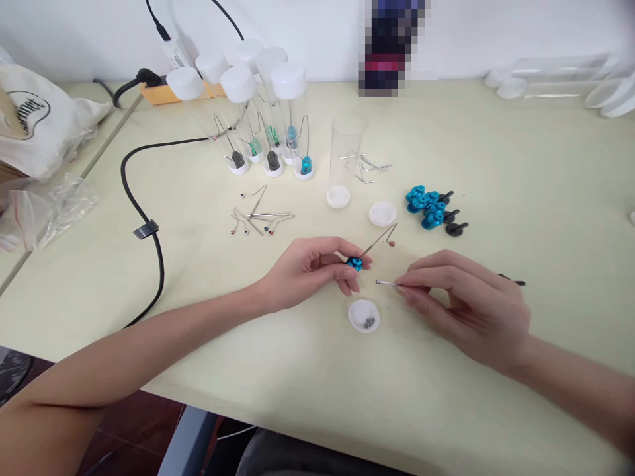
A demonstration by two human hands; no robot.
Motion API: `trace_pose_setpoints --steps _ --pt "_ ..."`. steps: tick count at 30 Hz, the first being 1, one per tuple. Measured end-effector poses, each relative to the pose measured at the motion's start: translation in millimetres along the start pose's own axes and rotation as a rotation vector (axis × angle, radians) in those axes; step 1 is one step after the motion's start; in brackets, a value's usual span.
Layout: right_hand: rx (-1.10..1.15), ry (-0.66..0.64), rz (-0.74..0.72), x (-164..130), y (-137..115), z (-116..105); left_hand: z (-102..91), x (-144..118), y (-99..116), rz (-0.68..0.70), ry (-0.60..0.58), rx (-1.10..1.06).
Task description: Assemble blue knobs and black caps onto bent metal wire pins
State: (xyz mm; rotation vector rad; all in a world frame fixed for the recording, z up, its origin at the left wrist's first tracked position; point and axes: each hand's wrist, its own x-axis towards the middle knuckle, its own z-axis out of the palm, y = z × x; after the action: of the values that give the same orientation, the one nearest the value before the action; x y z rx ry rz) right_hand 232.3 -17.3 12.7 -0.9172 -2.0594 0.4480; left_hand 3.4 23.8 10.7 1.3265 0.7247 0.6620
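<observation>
Five capped tubes (258, 112) behind hands.

Capped clear tubes (262, 112) stand in a cluster toward the table's (520, 172) far edge, an uncapped tube (344, 158) just beside them; a black cable (143, 225) loops along the left edge near a cloth bag (34, 125); loose teal and black knobs (434, 210) lie toward the right

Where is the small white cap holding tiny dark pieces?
The small white cap sits on the table at centre, just below and between the left hand and right hand.
</observation>
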Motion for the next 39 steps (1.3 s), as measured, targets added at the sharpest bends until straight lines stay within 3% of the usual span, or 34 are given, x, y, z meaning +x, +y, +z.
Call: trace_pose_setpoints --steps 8,39 --pt "0.013 -0.005 -0.001 0.3 0.3 -0.1 -2.8 2.1 -0.4 -0.014 -0.106 -0.194" --pt "0.004 -0.012 -0.006 0.5 -0.5 -0.7 -2.9 3.1 -5.9 0.006 -0.082 -0.258"
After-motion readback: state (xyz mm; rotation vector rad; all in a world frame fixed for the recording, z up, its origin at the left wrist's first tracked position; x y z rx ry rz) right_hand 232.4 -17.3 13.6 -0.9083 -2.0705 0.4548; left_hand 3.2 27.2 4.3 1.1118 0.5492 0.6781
